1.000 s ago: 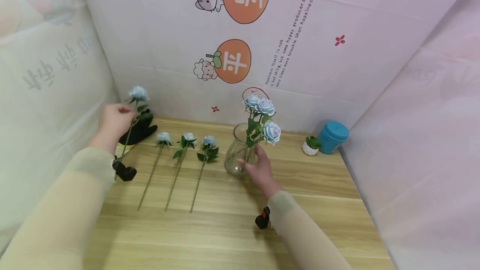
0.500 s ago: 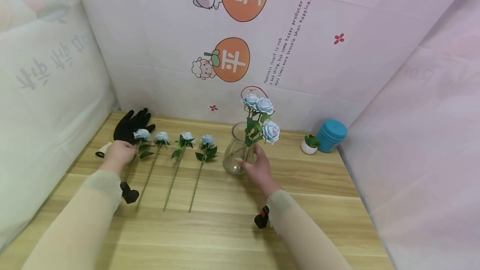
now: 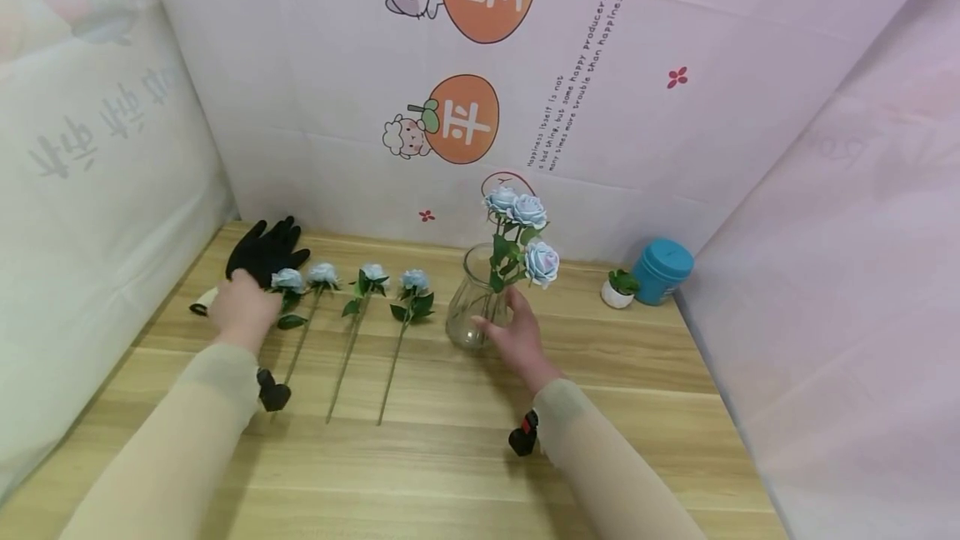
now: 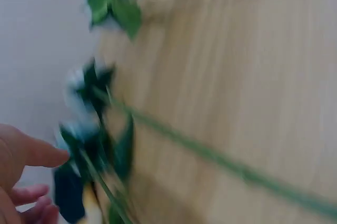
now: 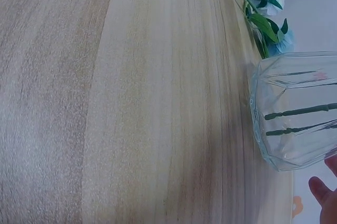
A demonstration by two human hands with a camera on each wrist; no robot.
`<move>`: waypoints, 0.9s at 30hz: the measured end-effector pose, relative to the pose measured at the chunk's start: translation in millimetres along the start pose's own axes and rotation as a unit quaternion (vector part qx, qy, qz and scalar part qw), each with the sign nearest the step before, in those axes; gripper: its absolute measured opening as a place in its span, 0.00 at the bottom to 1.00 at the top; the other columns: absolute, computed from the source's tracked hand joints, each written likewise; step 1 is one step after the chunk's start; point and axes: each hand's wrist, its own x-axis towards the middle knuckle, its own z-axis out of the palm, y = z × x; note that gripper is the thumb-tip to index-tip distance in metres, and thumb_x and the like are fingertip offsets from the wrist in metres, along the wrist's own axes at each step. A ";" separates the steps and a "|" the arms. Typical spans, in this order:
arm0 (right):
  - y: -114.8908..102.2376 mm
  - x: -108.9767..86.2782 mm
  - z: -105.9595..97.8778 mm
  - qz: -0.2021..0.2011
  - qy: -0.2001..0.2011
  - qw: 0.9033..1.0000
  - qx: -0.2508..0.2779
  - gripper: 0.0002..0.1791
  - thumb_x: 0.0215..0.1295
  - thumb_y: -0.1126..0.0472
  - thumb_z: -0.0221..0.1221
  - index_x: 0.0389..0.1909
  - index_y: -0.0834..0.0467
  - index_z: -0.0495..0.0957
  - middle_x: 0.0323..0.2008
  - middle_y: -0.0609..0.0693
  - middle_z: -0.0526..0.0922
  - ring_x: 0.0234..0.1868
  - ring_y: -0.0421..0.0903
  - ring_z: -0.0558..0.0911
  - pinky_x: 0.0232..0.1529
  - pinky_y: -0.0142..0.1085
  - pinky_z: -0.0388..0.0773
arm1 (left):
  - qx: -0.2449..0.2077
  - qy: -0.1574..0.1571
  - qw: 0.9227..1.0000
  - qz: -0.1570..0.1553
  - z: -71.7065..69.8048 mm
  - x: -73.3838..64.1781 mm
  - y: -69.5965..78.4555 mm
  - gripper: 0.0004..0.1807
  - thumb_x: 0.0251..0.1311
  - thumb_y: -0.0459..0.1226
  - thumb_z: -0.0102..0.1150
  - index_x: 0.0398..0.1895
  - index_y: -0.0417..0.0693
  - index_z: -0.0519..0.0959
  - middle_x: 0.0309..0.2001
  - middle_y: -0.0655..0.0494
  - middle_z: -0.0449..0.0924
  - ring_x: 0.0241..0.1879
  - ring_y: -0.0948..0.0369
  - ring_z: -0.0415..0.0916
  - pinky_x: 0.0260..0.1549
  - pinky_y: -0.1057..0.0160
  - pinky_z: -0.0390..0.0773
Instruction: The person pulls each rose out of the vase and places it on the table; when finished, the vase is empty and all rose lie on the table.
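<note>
The right hand (image 3: 521,340) grips the vase (image 3: 467,319) near the worktop (image 3: 420,473)'s back edge; the left hand (image 3: 243,311), loose-fingered, is beside the leftmost rose (image 3: 287,280), towards the back-left corner.

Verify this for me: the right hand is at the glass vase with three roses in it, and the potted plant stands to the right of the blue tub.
One slip: the potted plant stands to the left of the blue tub, as the head view shows. The rest is right.
</note>
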 end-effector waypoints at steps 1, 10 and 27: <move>0.2 -0.2 0.1 0.002 0.000 1.000 0.000 0.49 0.55 0.46 0.72 0.75 0.53 0.59 0.70 0.55 0.66 0.69 0.51 0.66 0.67 0.46 0.62 | -0.003 0.014 1.000 0.012 2.2 -0.2 9.8 0.29 0.63 0.41 0.53 0.56 0.23 0.65 0.50 0.22 0.66 0.48 0.30 0.67 0.43 0.33 0.68; 0.2 -0.4 0.7 0.007 0.001 1.000 0.003 0.50 0.54 0.45 0.72 0.75 0.53 0.58 0.70 0.55 0.65 0.69 0.51 0.65 0.67 0.46 0.62 | -0.129 -0.088 0.970 0.185 61.2 -25.2 124.7 0.23 0.65 0.45 0.63 0.57 0.41 0.75 0.53 0.44 0.76 0.52 0.46 0.73 0.51 0.46 0.74; -5.4 1.3 -8.9 -0.055 -0.006 0.998 -0.010 0.40 0.54 0.58 0.74 0.67 0.58 0.67 0.64 0.58 0.73 0.64 0.57 0.71 0.65 0.52 0.65 | -0.221 -0.196 0.935 0.199 142.9 -60.7 197.5 0.51 0.51 0.51 0.75 0.75 0.47 0.60 0.71 0.49 0.64 0.69 0.48 0.60 0.65 0.46 0.63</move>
